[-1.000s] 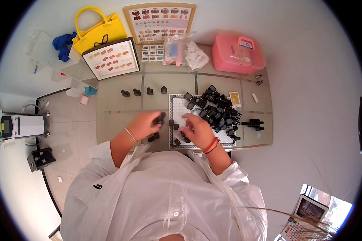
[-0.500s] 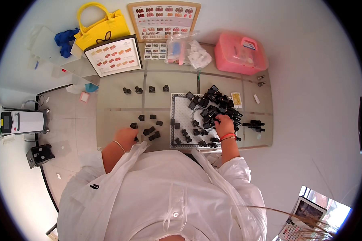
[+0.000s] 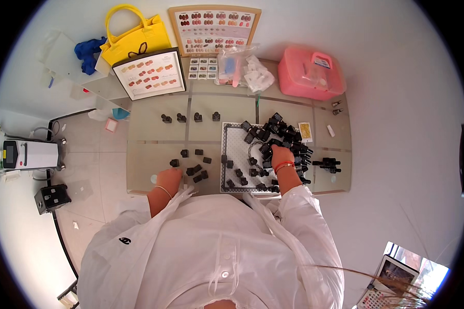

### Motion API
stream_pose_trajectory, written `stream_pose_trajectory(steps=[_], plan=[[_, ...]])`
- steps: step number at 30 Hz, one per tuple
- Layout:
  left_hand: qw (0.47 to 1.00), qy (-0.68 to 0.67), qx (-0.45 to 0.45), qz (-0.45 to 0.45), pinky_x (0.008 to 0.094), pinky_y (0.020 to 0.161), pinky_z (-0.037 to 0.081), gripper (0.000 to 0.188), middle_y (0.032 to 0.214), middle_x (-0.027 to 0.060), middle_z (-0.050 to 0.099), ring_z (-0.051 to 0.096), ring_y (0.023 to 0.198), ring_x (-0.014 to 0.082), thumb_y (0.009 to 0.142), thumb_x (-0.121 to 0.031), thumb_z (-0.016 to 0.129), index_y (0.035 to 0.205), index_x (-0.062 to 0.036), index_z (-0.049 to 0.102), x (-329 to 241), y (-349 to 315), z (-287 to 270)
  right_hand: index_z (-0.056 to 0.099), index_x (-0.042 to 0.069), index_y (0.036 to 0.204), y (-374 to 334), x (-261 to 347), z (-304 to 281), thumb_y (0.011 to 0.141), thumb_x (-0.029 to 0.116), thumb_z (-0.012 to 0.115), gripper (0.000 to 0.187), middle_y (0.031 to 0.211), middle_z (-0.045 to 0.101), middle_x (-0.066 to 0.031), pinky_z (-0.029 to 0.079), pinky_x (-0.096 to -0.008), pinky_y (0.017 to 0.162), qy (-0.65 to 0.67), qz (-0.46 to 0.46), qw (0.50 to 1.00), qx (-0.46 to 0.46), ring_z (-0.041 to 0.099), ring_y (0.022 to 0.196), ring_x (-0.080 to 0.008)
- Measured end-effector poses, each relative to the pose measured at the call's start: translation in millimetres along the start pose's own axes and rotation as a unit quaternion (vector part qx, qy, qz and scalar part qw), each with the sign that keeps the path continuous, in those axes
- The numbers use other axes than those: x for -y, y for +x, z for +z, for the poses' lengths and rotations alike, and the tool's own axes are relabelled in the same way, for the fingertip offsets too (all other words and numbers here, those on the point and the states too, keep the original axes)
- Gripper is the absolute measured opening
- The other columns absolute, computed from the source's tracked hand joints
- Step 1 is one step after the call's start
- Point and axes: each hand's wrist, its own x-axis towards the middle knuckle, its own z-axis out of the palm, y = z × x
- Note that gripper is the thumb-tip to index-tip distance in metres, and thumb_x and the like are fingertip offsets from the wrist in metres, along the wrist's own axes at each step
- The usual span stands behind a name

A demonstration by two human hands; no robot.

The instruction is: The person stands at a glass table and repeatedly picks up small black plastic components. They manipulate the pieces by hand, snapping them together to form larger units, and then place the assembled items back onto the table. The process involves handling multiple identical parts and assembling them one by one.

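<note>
My right hand [image 3: 282, 156] is over a heap of black nail polish bottles [image 3: 273, 126] on the right of the table, its fingers closed on one of them, mostly hidden. Beneath the heap lies a white mat [image 3: 235, 147] with a dark patterned border, with more small bottles spread over its near half. My left hand [image 3: 168, 178] is curled close to the table's near left edge, its fingertips hidden; what it holds I cannot make out. Just beyond it stands a black bottle [image 3: 175, 162], and several short black bottles [image 3: 198, 175] lie to its right.
Several upright bottles [image 3: 181, 117] form a row farther back. At the far edge are a pink case [image 3: 312, 74], a plastic bag [image 3: 258, 74], framed colour charts [image 3: 148, 74] and a yellow handbag [image 3: 139, 38]. More black bottles [image 3: 329, 165] lie at the right.
My right hand has shifted slightly left within the heap. My left hand has drawn a little right and nearer to me, away from the bottle beside it. The whole view has shifted slightly.
</note>
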Motion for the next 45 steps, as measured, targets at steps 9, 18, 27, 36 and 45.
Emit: stream_pose_trajectory(steps=[9, 18, 27, 36, 45], plan=[[0.999, -0.030, 0.017, 0.000, 0.0441, 0.073, 0.055, 0.023, 0.093, 0.0116, 0.067, 0.069, 0.086, 0.0320, 0.078, -0.021, 0.073, 0.097, -0.0090, 0.065, -5.1, -1.8, -17.7, 0.067, 0.013, 0.099, 8.4, 3.5, 4.6, 0.094, 0.018, 0.054, 0.016, 0.100, 0.071, -0.0134, 0.056, -0.0445, 0.081, -0.005, 0.020, 1.000, 0.019, 0.068, 0.098, -0.0333], [0.992, -0.053, 0.107, -0.036, 0.0470, 0.075, 0.053, 0.032, 0.099, 0.0135, 0.067, 0.066, 0.088, 0.0342, 0.079, -0.032, 0.075, 0.096, -0.0071, 0.064, -20.8, -14.0, -72.4, 0.072, 0.013, 0.092, -17.1, -4.2, -18.0, 0.073, 0.014, 0.075, 0.019, 0.093, 0.065, -0.0087, 0.050, -0.0436, 0.086, 0.017, -0.083, 0.986, -0.146, 0.060, 0.097, -0.0308], [0.823, -0.516, -0.141, 0.191, 0.0340, 0.073, 0.049, 0.042, 0.093, 0.0062, 0.065, 0.060, 0.078, 0.0217, 0.074, -0.017, 0.083, 0.108, -0.0059, 0.063, -76.4, 20.6, -159.1, 0.068, 0.006, 0.101, -52.1, 46.6, -71.6, 0.077, -0.001, 0.076, 0.026, 0.105, 0.060, -0.0063, 0.050, -0.0295, 0.081, 0.641, -0.204, 0.739, -0.047, 0.058, 0.095, -0.0179], [0.754, -0.466, -0.252, 0.387, 0.0343, 0.074, 0.052, 0.038, 0.098, 0.0074, 0.066, 0.065, 0.086, 0.0235, 0.066, -0.008, 0.086, 0.100, -0.0062, 0.068, -107.2, 26.1, -187.1, 0.060, 0.003, 0.118, -84.0, 99.2, -90.4, 0.089, -0.004, 0.066, 0.030, 0.117, 0.057, -0.0062, 0.050, -0.0324, 0.091, 0.807, -0.328, 0.490, 0.047, 0.058, 0.105, -0.0173], [0.775, -0.404, -0.247, 0.417, 0.0336, 0.076, 0.052, 0.039, 0.103, 0.0065, 0.065, 0.063, 0.088, 0.0234, 0.068, -0.009, 0.086, 0.103, -0.0072, 0.069, -111.3, 16.2, -196.1, 0.057, 0.002, 0.124, -90.1, 98.0, -76.7, 0.092, 0.000, 0.064, 0.033, 0.124, 0.059, -0.0074, 0.048, -0.0336, 0.096, 0.812, -0.299, 0.488, 0.116, 0.056, 0.114, -0.0179]])
